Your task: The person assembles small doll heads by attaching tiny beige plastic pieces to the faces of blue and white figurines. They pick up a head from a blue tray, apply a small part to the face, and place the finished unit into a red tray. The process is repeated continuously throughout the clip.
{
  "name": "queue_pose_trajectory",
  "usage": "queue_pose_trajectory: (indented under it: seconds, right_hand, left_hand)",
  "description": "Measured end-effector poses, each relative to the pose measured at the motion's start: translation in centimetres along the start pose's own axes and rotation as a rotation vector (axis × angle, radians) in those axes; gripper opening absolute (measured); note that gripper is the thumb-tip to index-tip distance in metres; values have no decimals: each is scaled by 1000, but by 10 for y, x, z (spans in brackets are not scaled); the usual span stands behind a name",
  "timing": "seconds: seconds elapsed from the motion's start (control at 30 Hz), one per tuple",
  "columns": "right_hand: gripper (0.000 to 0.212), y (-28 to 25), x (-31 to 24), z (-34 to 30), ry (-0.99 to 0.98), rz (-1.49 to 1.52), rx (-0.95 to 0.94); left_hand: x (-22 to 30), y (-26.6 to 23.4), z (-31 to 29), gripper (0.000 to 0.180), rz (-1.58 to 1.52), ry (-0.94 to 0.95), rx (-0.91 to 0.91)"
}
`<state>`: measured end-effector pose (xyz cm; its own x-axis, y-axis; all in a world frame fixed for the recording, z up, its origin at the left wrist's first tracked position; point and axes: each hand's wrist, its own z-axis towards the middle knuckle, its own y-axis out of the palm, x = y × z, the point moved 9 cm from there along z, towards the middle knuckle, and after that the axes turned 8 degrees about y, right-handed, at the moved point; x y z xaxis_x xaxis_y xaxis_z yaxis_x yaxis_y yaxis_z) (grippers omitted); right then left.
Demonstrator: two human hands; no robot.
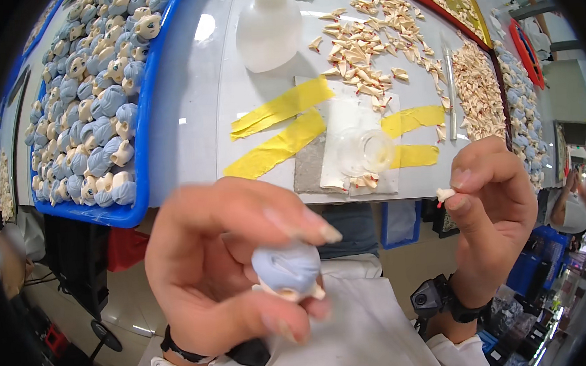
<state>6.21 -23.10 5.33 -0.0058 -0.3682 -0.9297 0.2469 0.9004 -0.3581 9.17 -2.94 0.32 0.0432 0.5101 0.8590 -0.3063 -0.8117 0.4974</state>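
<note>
A small doll head (287, 267) with pale blue moulded hair is gripped between the thumb and fingers of my left hand (200, 262), close to the camera; its face is mostly turned away. To the right, my right hand (499, 204) pinches a tiny cream pointed piece (444, 194) with a red tip between thumb and forefinger. The two hands are apart, both before the table's near edge. Between and beyond them stands a small clear jar (365, 152) on a white pad, with a few similar cream pieces beside it.
A blue tray (140, 118) of similar doll heads lies left. Behind stands a translucent bottle (269, 37). Loose cream pieces (365, 51) are heaped at the back, and more (478, 84) fill a tray at right. Yellow tape strips (280, 143) cross the pad. A metal rod (451, 99) lies nearby.
</note>
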Motion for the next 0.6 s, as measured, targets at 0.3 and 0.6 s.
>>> queue_pose_trajectory:
  seconds: [0.3,0.6]
  right_hand:
    - [24,3,7,-1,72,183,-25]
    - [31,19,7,-6,151,332,-51]
  left_hand:
    - [-16,3,-1,35,-10,-70,-9]
    - [-18,11,3,39,39,-220,8]
